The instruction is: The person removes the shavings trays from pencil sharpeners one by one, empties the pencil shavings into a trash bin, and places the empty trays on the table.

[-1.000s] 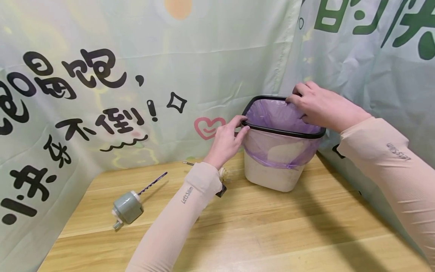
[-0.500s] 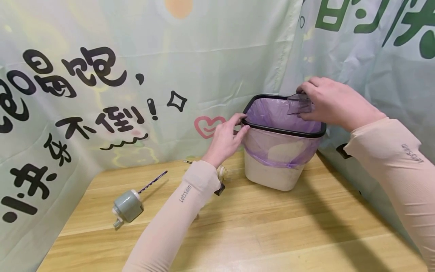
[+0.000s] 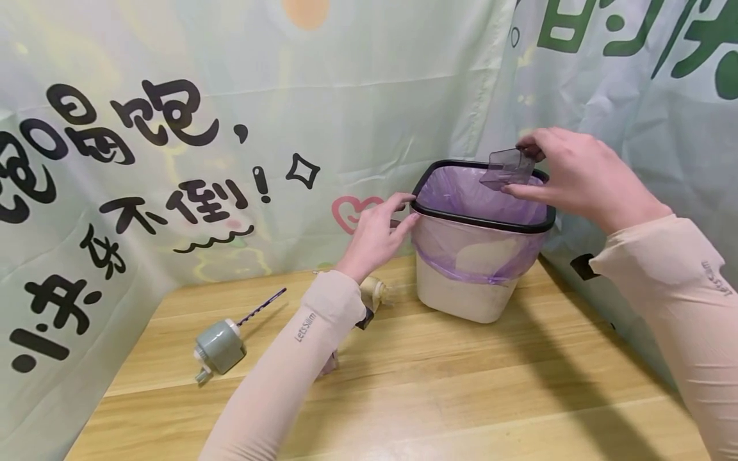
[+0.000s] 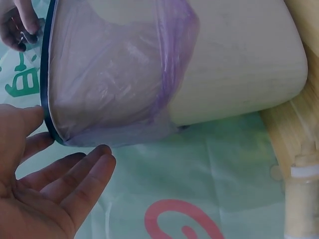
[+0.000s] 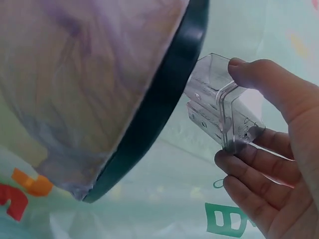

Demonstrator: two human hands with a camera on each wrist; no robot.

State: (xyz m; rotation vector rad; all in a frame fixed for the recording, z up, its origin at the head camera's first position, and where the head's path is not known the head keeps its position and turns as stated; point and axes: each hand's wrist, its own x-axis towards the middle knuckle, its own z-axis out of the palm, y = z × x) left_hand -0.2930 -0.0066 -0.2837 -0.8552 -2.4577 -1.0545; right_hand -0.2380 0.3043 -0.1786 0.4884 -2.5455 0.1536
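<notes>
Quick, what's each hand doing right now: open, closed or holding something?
Left hand: holding the black rim of the bin at its corner.
Right hand: holding a see-through plastic piece by its edges.

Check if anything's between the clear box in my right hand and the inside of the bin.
Nothing visible is. Your right hand holds the clear box at the top of the open bin, whose purple liner doesn't cover the way in. Your left hand is at the rim, off to one side.
</notes>
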